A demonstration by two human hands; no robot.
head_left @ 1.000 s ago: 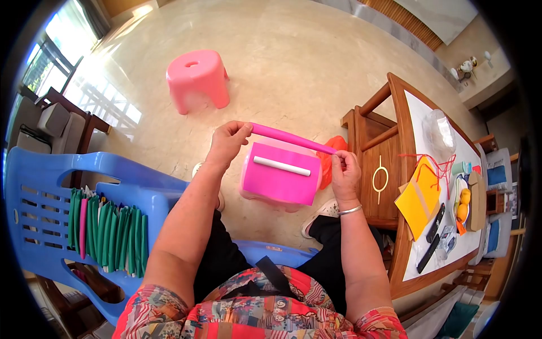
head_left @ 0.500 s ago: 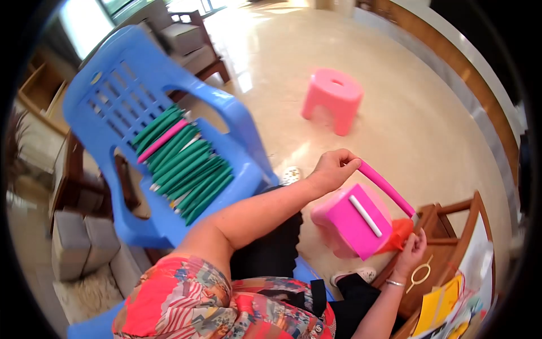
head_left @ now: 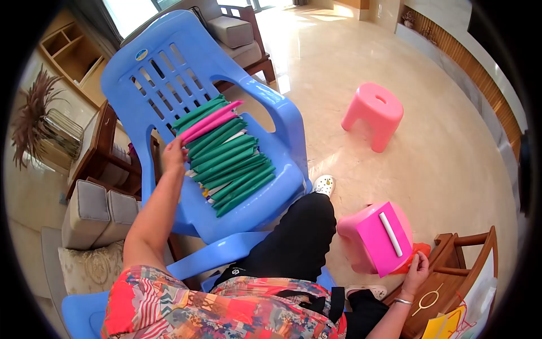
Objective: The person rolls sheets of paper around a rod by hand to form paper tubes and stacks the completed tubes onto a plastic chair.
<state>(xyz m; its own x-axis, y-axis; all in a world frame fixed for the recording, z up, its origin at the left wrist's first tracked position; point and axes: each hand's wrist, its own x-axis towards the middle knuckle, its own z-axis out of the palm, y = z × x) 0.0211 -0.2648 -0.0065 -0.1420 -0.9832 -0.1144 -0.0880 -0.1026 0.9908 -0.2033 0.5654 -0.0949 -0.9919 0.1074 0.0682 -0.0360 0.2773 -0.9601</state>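
Now the left hand [head_left: 175, 157] pinches a pink roll's [head_left: 211, 126] end, seemingly laying it among green rolls [head_left: 224, 156], so gentle release is called for; the right hand [head_left: 416, 274], well apart, I can't read.

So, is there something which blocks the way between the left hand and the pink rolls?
Nothing visible does. The left hand is right at the near ends of the pink rolls; the green rolls lie on both sides, not between.

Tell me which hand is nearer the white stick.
Right. The right hand is just off one end of the white stick; the left hand is well away, at the pink rolls on the blue chair.
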